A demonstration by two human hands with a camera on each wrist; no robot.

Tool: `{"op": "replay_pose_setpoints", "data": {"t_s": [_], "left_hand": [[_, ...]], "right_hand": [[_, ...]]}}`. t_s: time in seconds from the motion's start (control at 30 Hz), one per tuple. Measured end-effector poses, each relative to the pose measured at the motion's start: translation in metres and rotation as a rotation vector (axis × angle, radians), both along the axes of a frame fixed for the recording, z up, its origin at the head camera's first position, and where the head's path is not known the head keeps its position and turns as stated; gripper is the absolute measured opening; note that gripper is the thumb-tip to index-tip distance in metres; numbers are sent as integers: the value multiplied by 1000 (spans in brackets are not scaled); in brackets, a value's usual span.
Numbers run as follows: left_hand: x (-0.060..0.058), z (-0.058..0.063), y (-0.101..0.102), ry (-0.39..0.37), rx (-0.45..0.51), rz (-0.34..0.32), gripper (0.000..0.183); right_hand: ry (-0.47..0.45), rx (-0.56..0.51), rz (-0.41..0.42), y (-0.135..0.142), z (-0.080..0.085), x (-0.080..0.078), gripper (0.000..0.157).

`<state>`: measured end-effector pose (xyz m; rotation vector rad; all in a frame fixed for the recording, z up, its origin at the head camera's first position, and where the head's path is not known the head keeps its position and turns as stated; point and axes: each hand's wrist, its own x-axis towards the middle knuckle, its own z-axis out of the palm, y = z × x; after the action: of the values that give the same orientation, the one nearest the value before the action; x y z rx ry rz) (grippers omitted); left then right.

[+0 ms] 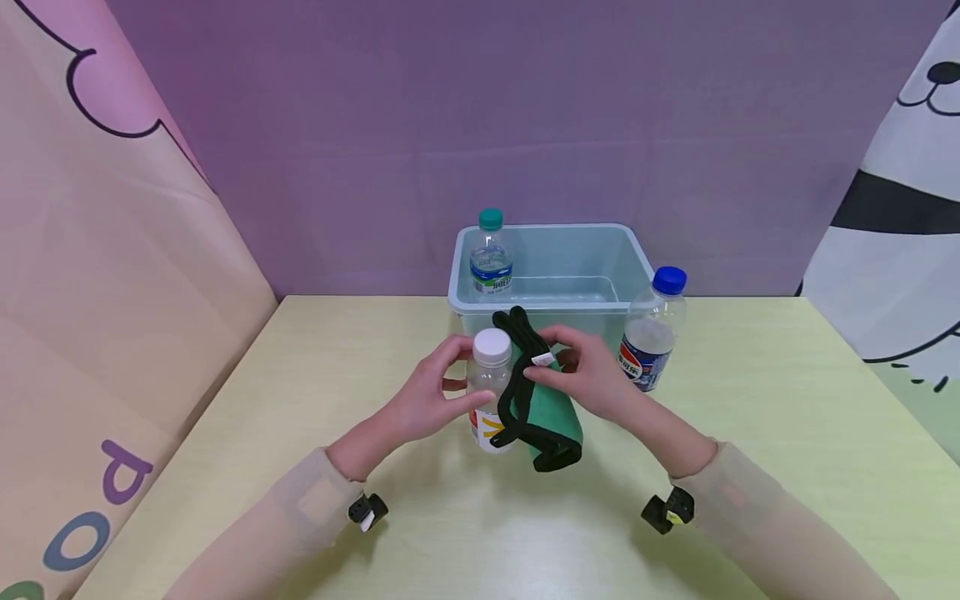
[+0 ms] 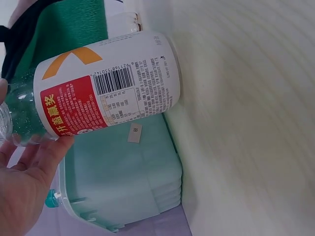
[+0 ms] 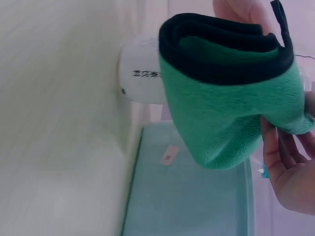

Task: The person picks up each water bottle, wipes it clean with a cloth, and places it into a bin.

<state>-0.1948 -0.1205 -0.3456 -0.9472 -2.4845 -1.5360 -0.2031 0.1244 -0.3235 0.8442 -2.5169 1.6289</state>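
1. green cloth point(image 1: 555, 412): just right of the white-capped bottle point(image 1: 486, 379), its black edging overlapping the bottle's side in the head view; whether they touch, cannot tell. right grip nearer.
2. right grip point(image 1: 585, 375): pinching the cloth by its upper part. cloth hangs below, long axis steep, lower end slanting rightward.
3. left grip point(image 1: 435, 387): thumb and fingers round the bottle, below its cap. bottle roughly upright, over the tabletop point(image 1: 750, 400); base contact unclear.
4. both held things sit in front of the bin point(image 1: 562, 309).
5. cloth: soft, fuzzy pile, folded over in layers, thick black binding along the edges, small white tag.
6. bottle: clear, smooth, rounded; white label point(image 2: 147, 88) with red block and orange stroke.
7. bin: pale blue, smooth, rectangular, rounded corners. green-capped bottle point(image 1: 491, 258) upright inside, left end.
8. blue-capped bottle point(image 1: 643, 358): clear, dark label, standing just beyond the right grip.
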Motion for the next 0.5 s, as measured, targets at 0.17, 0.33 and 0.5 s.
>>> {"op": "replay_pose_setpoints", "data": {"t_s": [0.17,0.33,0.5], "left_hand": [[-1,-2,0,7,1,5,56],[-1,-3,0,10,3,7,57],[-1,-2,2,6,10,7,56]], "right_hand": [[-43,44,41,4,-12,-2,25],[-84,143,53,6,-28,-3,29],[-90,231,83,6,-46,-8,26]]}}
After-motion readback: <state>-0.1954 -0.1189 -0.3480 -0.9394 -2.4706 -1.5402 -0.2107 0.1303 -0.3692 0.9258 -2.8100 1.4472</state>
